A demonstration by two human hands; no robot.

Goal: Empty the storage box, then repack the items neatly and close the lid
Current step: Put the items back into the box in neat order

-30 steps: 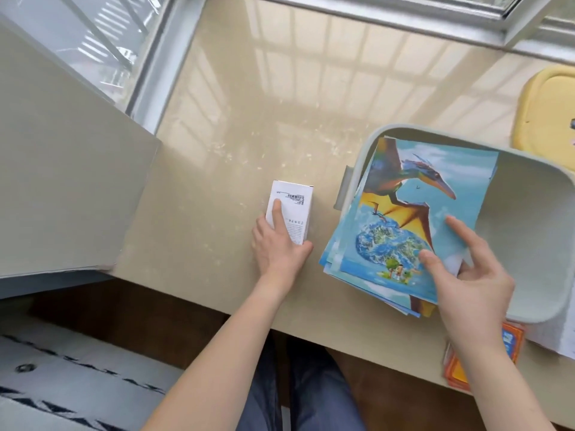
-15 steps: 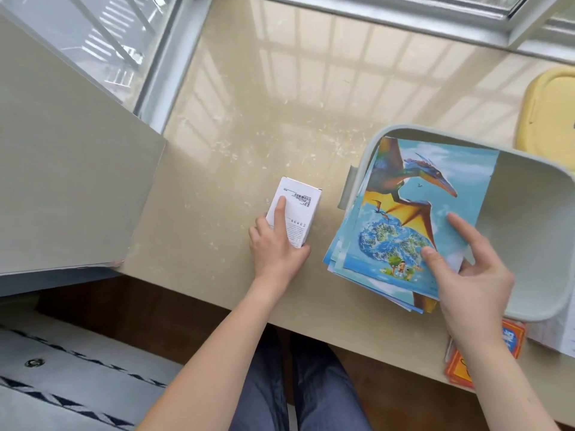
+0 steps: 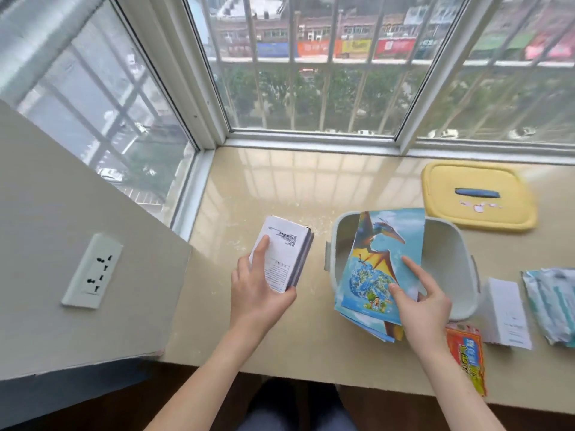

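Observation:
A pale grey storage box (image 3: 445, 244) stands open on the beige sill. A stack of blue dinosaur picture sheets (image 3: 379, 269) leans over its near-left rim, half inside. My right hand (image 3: 420, 303) pinches the stack's lower right corner, index finger stretched across the top sheet. My left hand (image 3: 258, 290) grips a small white carton (image 3: 284, 253) with a barcode, lifted and tilted just left of the box. The yellow lid (image 3: 479, 197) lies flat behind the box at the right.
An orange packet (image 3: 466, 353) hangs over the sill's front edge at the right. White folded paper (image 3: 507, 312) and a pale plastic bag (image 3: 553, 306) lie right of the box. A wall with a socket (image 3: 93, 269) stands left; windows enclose the back.
My left hand has picked the white carton up from the sill and tilted it. The head camera has tipped upward, showing the window and the lid. The right hand stays on the sheets.

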